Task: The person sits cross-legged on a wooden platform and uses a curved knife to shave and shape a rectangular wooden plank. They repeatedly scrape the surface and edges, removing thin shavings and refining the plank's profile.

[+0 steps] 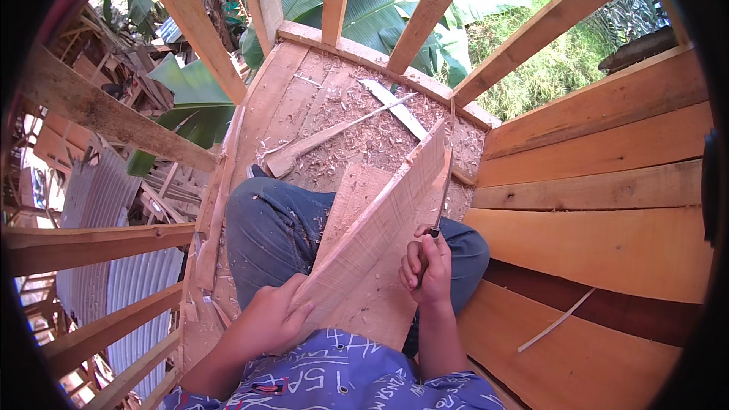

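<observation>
A long wooden board [372, 220] stands on edge across my lap, slanting from near left to far right. My left hand [273, 315] grips its near end, fingers wrapped over the edge. My right hand [427, 266] is closed around the handle of a knife [441, 205], whose slim blade points away from me beside the board's right face. The blade looks close to the board; whether they touch I cannot tell. Under the board, a flat piece of wood [353, 197] lies between my legs. The handle is mostly hidden in my fist.
Wood shavings cover the plank floor [281, 91]. Ahead lie a machete [395, 108] and a tapered piece of wood [304, 148]. Upright slats [338, 0] and a low rail [364, 55] bound the front and left. A plank wall [592, 247] rises on the right, with a thin strip [557, 319] against it.
</observation>
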Demonstrator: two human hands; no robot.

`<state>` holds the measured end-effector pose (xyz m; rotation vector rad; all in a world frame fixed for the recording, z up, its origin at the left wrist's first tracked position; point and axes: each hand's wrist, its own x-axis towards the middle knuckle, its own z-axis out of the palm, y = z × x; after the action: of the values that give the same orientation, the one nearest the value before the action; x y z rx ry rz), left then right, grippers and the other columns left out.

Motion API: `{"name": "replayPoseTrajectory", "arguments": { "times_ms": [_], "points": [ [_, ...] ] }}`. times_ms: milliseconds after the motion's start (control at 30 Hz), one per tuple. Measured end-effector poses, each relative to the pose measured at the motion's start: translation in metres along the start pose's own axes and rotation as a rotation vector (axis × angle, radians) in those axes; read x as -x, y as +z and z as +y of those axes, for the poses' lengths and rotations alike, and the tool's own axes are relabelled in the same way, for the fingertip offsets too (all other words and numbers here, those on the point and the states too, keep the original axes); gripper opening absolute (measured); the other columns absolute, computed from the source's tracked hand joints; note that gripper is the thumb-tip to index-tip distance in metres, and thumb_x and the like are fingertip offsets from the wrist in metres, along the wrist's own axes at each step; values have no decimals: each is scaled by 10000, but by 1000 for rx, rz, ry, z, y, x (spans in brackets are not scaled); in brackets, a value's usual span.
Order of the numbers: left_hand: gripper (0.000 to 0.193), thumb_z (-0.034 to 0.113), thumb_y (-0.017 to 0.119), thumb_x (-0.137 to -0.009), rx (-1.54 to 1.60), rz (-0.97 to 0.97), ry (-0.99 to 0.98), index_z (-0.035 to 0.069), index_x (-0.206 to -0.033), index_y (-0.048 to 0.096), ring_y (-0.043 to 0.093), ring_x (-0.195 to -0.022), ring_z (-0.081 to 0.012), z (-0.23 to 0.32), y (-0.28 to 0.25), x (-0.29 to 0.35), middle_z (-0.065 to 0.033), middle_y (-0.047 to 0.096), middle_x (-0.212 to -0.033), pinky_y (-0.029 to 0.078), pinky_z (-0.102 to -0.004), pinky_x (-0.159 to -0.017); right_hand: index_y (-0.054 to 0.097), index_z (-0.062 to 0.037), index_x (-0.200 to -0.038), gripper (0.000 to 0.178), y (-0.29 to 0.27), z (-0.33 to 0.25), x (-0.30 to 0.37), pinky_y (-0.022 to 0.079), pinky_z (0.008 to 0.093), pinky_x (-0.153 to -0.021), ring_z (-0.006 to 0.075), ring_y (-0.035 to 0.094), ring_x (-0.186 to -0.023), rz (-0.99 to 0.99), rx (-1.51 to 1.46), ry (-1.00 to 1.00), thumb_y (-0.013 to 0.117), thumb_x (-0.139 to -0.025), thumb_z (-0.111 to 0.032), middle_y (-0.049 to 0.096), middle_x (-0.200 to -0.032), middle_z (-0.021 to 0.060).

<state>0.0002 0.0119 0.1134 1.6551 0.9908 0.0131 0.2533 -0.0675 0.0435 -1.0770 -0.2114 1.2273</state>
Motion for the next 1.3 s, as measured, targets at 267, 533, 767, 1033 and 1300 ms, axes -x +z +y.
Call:
{"name": "replayPoseTrajectory", "arguments": {
  "times_ms": [267, 533, 767, 1033, 1300],
  "points": [
    [321, 133, 600, -860, -46, -33, -80, -15, -1138, 539, 641, -793, -438, 13, 2, 9, -273, 635, -794, 489, -427, -688, 508, -39, -1045, 129, 22, -16, -35, 321, 246, -299, 84, 384, -351, 60, 150, -141, 541, -954, -125, 369, -528, -21],
    [317, 43, 574, -857, -238, 110, 62, -14, -1167, 535, 638, -763, -413, 37, -2, 19, -240, 635, -803, 483, -451, -677, 430, -55, -845, 96, -8, 3, 3, 375, 246, -345, 117, 453, -405, 61, 210, -217, 473, -887, -130, 464, -636, 46],
    [418, -4, 593, -797, -448, 150, 179, -49, -1205, 513, 623, -896, -413, 19, 2, 16, -255, 625, -980, 484, -469, -774, 490, -16, -817, 33, -14, -8, 26, 390, 253, -494, 102, 491, -532, -78, 592, -47, 485, -786, -24, 487, -604, 29],
    [623, -20, 557, -738, -440, 36, 107, -69, -1337, 392, 501, -1177, -465, 14, 19, 21, -349, 487, -1264, 403, -470, -1023, 502, 12, -793, 101, -12, -8, 45, 423, 340, -531, 238, 517, -526, -77, 1081, -208, 499, -698, -22, 467, -607, 146],
    [671, -29, 547, -716, -425, -15, 141, -83, -1360, 367, 471, -1217, -473, 7, 14, 15, -363, 473, -1277, 394, -472, -1037, 579, -8, -715, 337, 8, -16, 56, 454, 382, -507, 328, 605, -534, 81, 1313, -111, 687, -798, -317, 557, -571, 170]
  ]
}}
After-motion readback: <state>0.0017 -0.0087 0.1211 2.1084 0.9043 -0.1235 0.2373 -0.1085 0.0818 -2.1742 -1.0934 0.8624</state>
